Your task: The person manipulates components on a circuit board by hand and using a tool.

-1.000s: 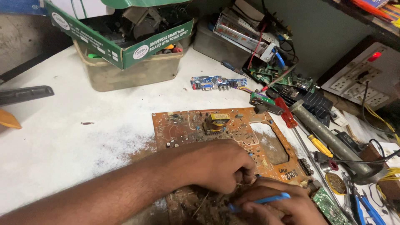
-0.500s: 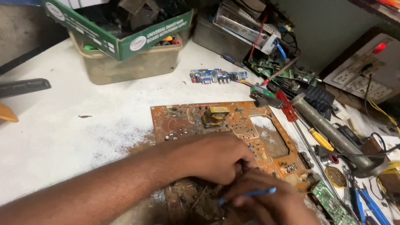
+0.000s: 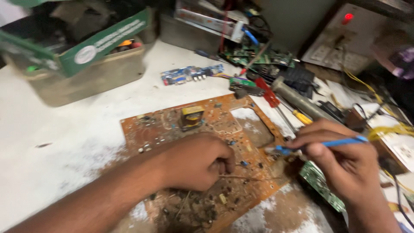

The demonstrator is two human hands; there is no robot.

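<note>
Head view: nearest, the left hand (image 3: 196, 162) rests fisted on the orange circuit board (image 3: 202, 129), pinching a thin wire (image 3: 241, 177) over its near half. At the board's right edge the right hand (image 3: 340, 157) grips a blue-handled soldering tool (image 3: 323, 144), tip just above the copper. Best to press the board flat and keep the tip steady. Beyond the board, on the white table (image 3: 56, 146), lies a small blue board (image 3: 192, 74).

A single camera sits on the person's head and looks steeply down and forward at a white workbench (image 3: 64, 142). It is close to the brown circuit board (image 3: 207, 151), which fills the middle and lower frame. Beyond the board, the far edge shows a green cardboard box (image 3: 86, 47) at upper left and a wall socket panel (image 3: 336, 47) at upper right.
</note>
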